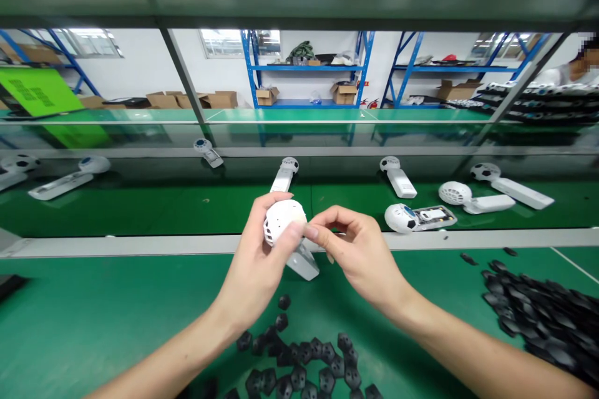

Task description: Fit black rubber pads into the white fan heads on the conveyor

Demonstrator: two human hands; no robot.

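Observation:
In my left hand (pixel 255 262) I hold a white handheld fan (pixel 284 215) with a round, football-like head. My fingers wrap round the vented ball, the thumb presses on its face, and the handle (pixel 304 264) hangs down to the right below. At the ball's right edge, my right hand (pixel 358 249) is closed in a pinch, thumb against forefinger, close to my left thumb. Whatever lies between those fingertips is hidden. Below my hands, several small black pentagon pieces (pixel 298 378) are scattered on the green table (pixel 140 312).
A heap of black pieces (pixel 547 312) lies on the right. Behind a pale rail (pixel 163 244), similar white fans (pixel 397 177) lie along a green belt (pixel 140 209), one with its handle uncovered (pixel 435 217). A person (pixel 568 68) is at the far right, beside stacked trays.

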